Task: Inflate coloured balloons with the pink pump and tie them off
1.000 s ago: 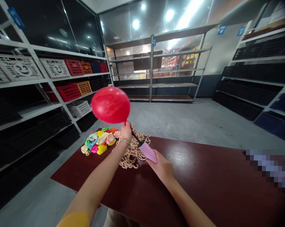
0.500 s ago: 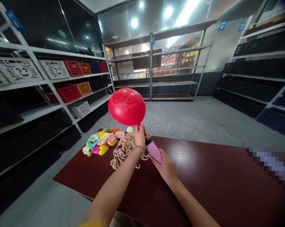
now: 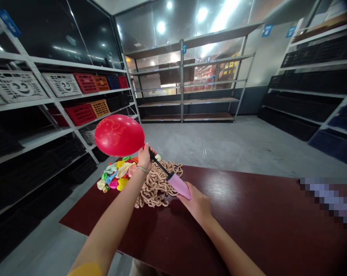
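A red balloon [image 3: 119, 135], inflated and printed with light lettering, sits on the nozzle end of a pink and black balloon pump [image 3: 179, 185]. My left hand [image 3: 145, 158] is closed around the balloon's neck and the black end of the pump. My right hand [image 3: 197, 203] grips the pink barrel at its lower end. The black rod of the pump shows between the two hands, drawn out. Beneath it lies a heap of beige rope or chain-like loops [image 3: 157, 184]. Deflated balloons in several colours [image 3: 117, 174] lie left of the heap, partly behind my left wrist.
All this lies on a dark red-brown table [image 3: 242, 214], with a pixelated patch at its right end. Shelves with plastic crates [image 3: 85, 83] stand at left. A mostly bare rack [image 3: 181, 80] is at the back, dark bins [image 3: 311, 82] at right.
My left hand has moved left, away from my right, carrying the balloon with it. The pump's black rod, hidden before, is now pulled out. My right hand has hardly moved.
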A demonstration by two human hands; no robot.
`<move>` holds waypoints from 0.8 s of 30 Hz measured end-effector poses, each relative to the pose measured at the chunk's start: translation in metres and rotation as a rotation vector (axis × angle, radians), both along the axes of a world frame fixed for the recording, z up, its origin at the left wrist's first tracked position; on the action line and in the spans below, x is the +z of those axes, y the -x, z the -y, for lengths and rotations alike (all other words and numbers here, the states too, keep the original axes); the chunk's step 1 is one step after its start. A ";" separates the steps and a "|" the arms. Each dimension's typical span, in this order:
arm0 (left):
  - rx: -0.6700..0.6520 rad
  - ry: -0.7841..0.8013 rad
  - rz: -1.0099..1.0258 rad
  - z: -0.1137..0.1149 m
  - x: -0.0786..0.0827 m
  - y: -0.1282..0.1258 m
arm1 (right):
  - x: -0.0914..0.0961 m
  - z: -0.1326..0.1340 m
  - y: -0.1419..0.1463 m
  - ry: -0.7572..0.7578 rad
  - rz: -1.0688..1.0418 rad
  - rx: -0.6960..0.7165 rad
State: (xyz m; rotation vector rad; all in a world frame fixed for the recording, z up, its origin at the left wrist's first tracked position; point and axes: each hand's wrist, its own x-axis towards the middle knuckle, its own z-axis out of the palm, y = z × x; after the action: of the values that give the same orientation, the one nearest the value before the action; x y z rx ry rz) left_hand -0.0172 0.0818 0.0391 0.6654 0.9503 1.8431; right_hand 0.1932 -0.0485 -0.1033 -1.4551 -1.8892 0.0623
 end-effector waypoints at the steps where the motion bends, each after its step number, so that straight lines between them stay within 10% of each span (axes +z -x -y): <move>1: -0.007 -0.013 0.026 0.001 0.000 -0.003 | 0.000 0.000 0.000 -0.004 0.000 -0.004; 11: -0.293 0.050 -0.015 0.034 -0.032 -0.087 | -0.005 0.000 -0.005 -0.050 -0.035 -0.127; 24: 0.090 0.074 -0.002 -0.006 0.001 0.005 | 0.002 0.001 0.001 -0.030 0.043 0.011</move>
State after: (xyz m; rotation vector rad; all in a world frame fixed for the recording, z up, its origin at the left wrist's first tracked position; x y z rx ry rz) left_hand -0.0223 0.0883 0.0401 0.5876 1.0594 1.8767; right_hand 0.1918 -0.0499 -0.1017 -1.4362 -1.9248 0.0088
